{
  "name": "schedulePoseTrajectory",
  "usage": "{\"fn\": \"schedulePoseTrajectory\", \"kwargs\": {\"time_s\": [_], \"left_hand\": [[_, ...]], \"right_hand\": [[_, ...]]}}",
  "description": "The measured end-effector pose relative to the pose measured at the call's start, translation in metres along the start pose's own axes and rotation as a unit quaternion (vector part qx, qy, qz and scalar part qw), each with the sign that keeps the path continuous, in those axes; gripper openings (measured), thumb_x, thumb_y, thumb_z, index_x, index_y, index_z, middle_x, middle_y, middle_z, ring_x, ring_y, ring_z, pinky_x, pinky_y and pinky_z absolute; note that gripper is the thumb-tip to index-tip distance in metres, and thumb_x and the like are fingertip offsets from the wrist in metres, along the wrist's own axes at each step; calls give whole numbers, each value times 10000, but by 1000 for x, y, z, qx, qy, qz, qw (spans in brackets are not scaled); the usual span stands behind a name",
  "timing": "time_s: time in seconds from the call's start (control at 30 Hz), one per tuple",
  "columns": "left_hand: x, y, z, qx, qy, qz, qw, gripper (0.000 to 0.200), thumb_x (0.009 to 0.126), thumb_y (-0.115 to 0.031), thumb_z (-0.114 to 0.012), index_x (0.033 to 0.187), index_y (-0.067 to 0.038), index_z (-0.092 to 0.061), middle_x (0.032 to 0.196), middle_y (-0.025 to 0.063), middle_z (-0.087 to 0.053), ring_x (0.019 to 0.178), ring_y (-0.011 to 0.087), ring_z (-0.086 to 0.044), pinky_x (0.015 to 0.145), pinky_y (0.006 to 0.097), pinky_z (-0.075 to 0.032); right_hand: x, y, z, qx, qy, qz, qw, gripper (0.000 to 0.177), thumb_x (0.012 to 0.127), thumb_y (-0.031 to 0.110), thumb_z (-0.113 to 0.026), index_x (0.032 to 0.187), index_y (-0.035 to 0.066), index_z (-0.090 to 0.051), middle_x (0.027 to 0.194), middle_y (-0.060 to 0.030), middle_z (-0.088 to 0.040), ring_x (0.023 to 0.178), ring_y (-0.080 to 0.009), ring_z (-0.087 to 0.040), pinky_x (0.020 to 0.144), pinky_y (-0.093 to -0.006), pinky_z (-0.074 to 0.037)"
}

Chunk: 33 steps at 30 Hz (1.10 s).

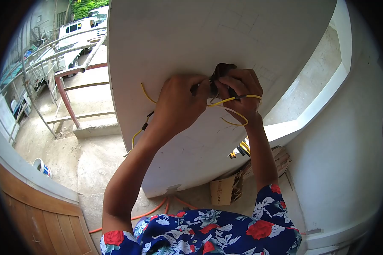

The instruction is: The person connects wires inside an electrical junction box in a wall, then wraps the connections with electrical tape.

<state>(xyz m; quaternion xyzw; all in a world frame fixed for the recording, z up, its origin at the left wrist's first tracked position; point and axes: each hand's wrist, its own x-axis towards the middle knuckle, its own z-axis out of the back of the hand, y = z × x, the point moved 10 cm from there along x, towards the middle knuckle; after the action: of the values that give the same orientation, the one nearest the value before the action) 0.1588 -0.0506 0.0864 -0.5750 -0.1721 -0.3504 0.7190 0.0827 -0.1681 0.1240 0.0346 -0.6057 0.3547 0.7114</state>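
Both of my hands are raised close together against a white wall panel (157, 38). The fingers of my left hand (181, 102) are bent and pressed together at a small dark spot between the hands; what they grip is hidden. My right hand (241, 87) is curled around the same spot, its fingers closed near a dark piece (223, 70) whose kind I cannot make out. A yellow wire (225, 101) with a black band crosses my right hand and loops below it. Another yellow wire (137, 135) with black bands hangs by my left forearm.
A yellow-and-black object (242, 148) shows beside my right forearm. Below are a cardboard box (222, 191) and orange tubing (151, 213) on the floor. At left are a metal railing (67, 100), a bucket (41, 167), a wooden door (42, 210) and a parked white vehicle (74, 32).
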Motion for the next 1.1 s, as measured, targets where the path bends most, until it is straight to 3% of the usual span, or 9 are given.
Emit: {"fn": "schedulePoseTrajectory", "kwargs": {"time_s": [0.4, 0.7, 1.0, 1.07, 1.1], "left_hand": [[0, 1, 0, -12, 9, -22, 1000, 245, 951, -163, -547, 1003, 35, -682, 658, 93, -619, 589, 106, -495, 584, 295, -424], [-2, -1, 1, 2, 19, -15, 1000, 218, 941, -143, -538, 951, 27, -676, 611, 88, -576, 550, 106, -463, 554, 307, -407], [-5, -3, 4, 1, 2, -26, 1000, 206, 931, -137, -553, 937, 21, -685, 609, 97, -581, 541, 122, -483, 556, 321, -416], [-6, -4, 7, -35, -1, -4, 999, 209, 889, -110, -530, 824, 30, -670, 640, 208, -603, 598, 371, -594, 648, 442, -474], [-5, -2, 7, -35, -2, -4, 999, 209, 889, -110, -530, 824, 30, -670, 640, 208, -603, 598, 371, -594, 648, 442, -474]], "right_hand": [[8, 8, -6, 6, 38, 62, 997, 339, 626, 52, -803, 924, 189, -716, 915, 17, -600, 768, -167, -593, 563, -282, -523], [12, 20, -9, -62, 82, 90, 991, 186, 703, 90, -790, 835, 208, -732, 932, 46, -604, 765, -135, -587, 594, -277, -521], [12, 20, -19, -25, 126, 59, 990, 196, 702, 54, -777, 820, 99, -625, 910, -12, -613, 744, -193, -615, 595, -316, -529], [10, 14, -9, 3, 75, 56, 996, 194, 701, 62, -785, 835, 83, -645, 920, -30, -616, 738, -202, -620, 589, -320, -521], [10, 13, -9, 3, 76, 57, 995, 194, 701, 62, -785, 835, 83, -645, 920, -30, -616, 738, -202, -620, 589, -320, -521]]}}
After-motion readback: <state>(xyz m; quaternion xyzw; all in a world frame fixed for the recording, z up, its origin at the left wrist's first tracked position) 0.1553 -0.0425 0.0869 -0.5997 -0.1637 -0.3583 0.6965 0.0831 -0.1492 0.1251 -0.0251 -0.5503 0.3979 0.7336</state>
